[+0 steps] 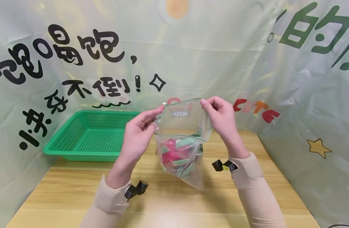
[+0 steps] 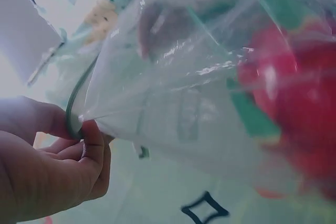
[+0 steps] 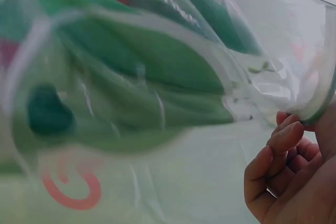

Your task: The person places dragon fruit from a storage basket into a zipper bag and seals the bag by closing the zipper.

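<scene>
A clear zip-lock bag [image 1: 180,125] with a green seal strip hangs mouth up between both hands, its opening spread wide. At the left end of the rim, my left hand [image 1: 138,131] pinches the plastic near a small white piece. My right hand [image 1: 221,114] pinches the opposite end of the rim between thumb and fingers. Inside the bag lie pink-red and green items [image 1: 174,152], creased plastic over them; their kind cannot be told. The right wrist view shows green, leaf-like printed shapes [image 3: 157,61] through the film. The bag's lower corner slants down toward the table.
A green plastic basket [image 1: 86,155] with a perforated bottom stands at the back left of the wooden table [image 1: 163,205]. Printed cloth [image 1: 191,69] walls in the back and sides. Small black cameras are strapped to both wrists.
</scene>
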Action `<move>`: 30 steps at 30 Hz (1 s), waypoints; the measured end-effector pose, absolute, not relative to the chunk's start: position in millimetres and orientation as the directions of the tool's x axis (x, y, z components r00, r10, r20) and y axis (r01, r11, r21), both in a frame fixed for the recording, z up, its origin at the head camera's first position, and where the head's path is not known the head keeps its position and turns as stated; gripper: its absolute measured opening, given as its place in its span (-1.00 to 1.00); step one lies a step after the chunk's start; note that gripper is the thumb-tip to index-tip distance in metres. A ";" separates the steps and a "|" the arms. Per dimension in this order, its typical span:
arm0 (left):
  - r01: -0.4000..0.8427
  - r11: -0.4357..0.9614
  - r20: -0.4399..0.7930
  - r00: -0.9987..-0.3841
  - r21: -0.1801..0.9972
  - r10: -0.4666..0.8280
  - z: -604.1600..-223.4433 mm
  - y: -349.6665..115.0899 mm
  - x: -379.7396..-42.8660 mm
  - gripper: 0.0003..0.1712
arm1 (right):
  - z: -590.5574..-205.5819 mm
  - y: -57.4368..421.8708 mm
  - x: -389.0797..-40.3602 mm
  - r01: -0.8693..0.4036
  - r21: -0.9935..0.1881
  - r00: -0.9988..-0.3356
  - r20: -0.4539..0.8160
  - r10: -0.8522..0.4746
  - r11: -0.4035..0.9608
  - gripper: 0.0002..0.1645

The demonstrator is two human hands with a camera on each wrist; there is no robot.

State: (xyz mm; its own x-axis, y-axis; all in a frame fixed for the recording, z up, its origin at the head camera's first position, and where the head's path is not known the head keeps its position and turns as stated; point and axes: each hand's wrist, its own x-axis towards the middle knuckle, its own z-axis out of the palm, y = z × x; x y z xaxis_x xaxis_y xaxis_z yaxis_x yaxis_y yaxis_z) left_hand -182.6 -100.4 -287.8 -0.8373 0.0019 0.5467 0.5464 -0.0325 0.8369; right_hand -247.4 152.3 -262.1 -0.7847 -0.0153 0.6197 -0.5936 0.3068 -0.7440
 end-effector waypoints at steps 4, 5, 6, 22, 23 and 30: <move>0.599 -0.107 0.595 -0.801 0.794 -0.064 -278.1 -92.2 -175.2 -0.53 | -251.5 156.3 -258.8 -0.567 -0.745 -0.806 0.589 -0.051 0.351 -0.65; 0.603 -0.124 0.597 -0.798 0.788 -0.082 -277.3 -90.0 -172.5 -0.53 | -250.0 156.9 -261.5 -0.553 -0.751 -0.817 0.573 -0.059 0.362 -0.64; 0.605 -0.142 0.598 -0.796 0.783 -0.096 -277.2 -87.6 -169.7 -0.53 | -248.9 157.7 -264.4 -0.535 -0.755 -0.830 0.553 -0.069 0.379 -0.63; 0.816 -0.041 0.810 -0.578 0.577 -0.096 -313.5 -65.5 -167.6 -0.55 | -257.2 170.3 -288.9 -0.499 -0.754 -0.862 0.484 -0.152 0.428 -0.63; 0.833 0.014 0.828 -0.549 0.554 -0.117 -316.3 -67.7 -171.5 -0.55 | -258.1 169.6 -288.8 -0.511 -0.743 -0.854 0.496 -0.156 0.432 -0.63; 0.762 0.137 0.766 -0.642 0.633 0.029 -334.7 -73.0 -183.0 -0.53 | -266.5 165.4 -288.2 -0.533 -0.695 -0.834 0.529 -0.159 0.483 -0.65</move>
